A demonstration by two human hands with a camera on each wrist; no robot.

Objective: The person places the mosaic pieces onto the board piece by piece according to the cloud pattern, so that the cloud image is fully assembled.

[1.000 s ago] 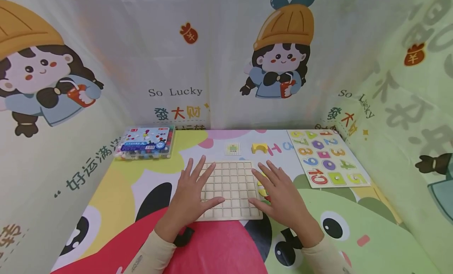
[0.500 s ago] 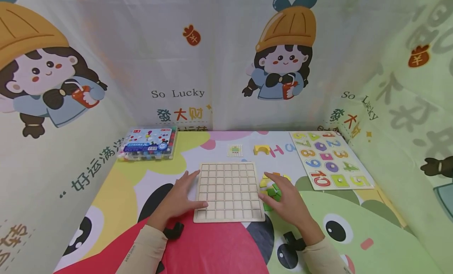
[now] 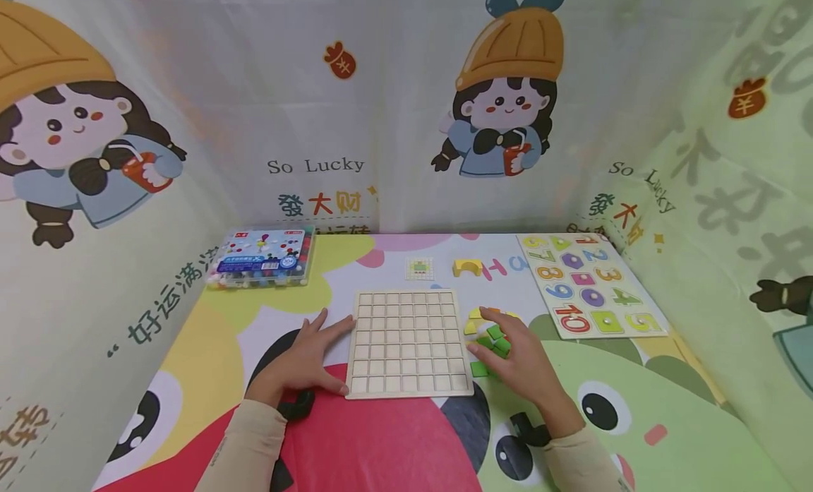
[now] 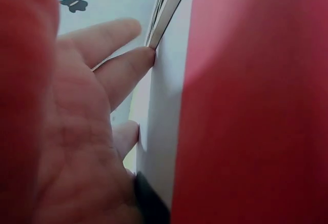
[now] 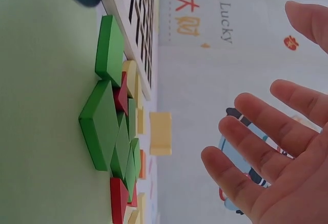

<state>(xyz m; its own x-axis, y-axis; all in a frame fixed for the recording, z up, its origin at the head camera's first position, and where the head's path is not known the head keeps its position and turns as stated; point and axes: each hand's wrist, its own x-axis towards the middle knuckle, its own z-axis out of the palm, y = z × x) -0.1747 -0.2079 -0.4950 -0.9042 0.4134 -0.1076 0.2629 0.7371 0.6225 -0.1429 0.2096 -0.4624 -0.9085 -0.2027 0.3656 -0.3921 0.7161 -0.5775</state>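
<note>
A pale wooden grid board (image 3: pixel 409 344) lies flat in the middle of the head view, its squares bare. Along its left edge rests my left hand (image 3: pixel 300 361), fingers spread, with the thumb near the front left corner. In the left wrist view one fingertip (image 4: pixel 148 55) meets the side of the board. Beside the right edge, my right hand (image 3: pixel 517 358) hovers over a cluster of wooden blocks, its fingers apart and holding nothing. Green blocks (image 5: pixel 100 126), red blocks (image 5: pixel 119 198) and yellow ones make up this cluster, partly hidden by the hand in the head view.
Behind the board lie a small patterned card (image 3: pixel 420 268) and a yellow arch block (image 3: pixel 468 267). A clear case of coloured pieces (image 3: pixel 262 258) stands at the back left. At the back right is a number and shape puzzle board (image 3: pixel 591 287). Printed curtains (image 3: pixel 406 125) enclose the table.
My left hand has moved left from over the grid board to its left edge. The right hand has shifted outward off the board, and the blocks beneath it show more.
</note>
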